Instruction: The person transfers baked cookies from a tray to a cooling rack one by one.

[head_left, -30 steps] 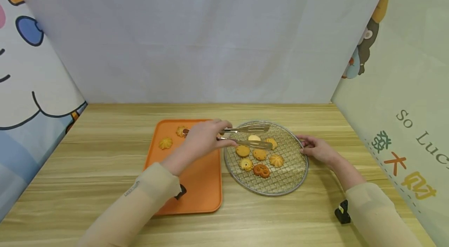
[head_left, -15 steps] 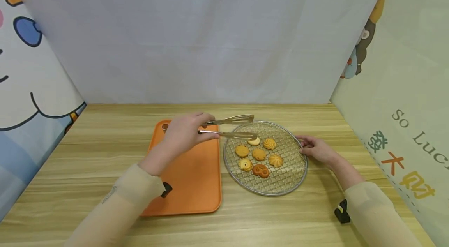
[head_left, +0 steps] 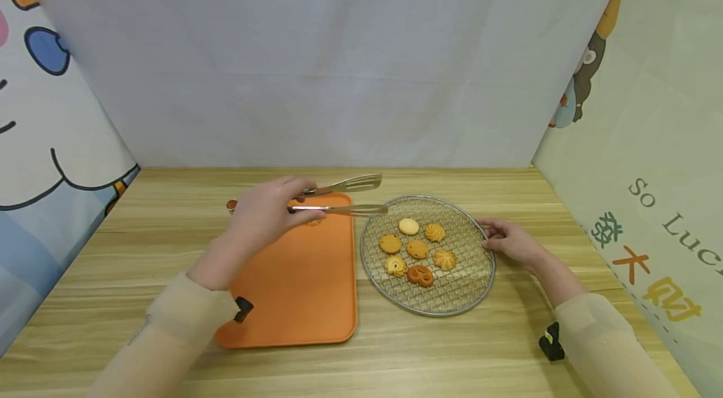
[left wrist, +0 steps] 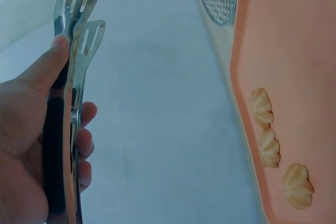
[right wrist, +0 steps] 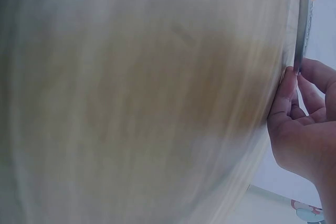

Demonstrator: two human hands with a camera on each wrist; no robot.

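- The left hand [head_left: 261, 217] grips a pair of metal tongs [head_left: 339, 196], fingers curled round the dark handle, held above the far edge of the orange tray [head_left: 305, 297].
- The slotted tong tips hang apart with nothing between them, pointing right toward the round wire rack [head_left: 452, 297], just short of its left rim.
- In the left wrist view the thumb lies along the upper tong arm and the other fingers [left wrist: 84, 145] wrap under the lower one.
- That same view shows three swirl cookies [left wrist: 268, 148] lying in a row on the tray, close to its edge; from the head camera only a sliver of one peeks out beneath the tongs.
- The right hand [head_left: 511, 242] is at the right rim of the rack, fingertips pinching the metal edge; the right wrist view shows the thumb and fingers [right wrist: 286, 90] closed on that rim.
- Six cookies sit on the rack's left half: a pale round one [head_left: 408, 226] farthest back, a pretzel-shaped one [head_left: 420, 274] nearest, the others between.
- Tray and rack lie side by side on the wooden table [head_left: 169, 209], tray to the left, the two nearly touching.
- Both forearms wear beige sleeves.
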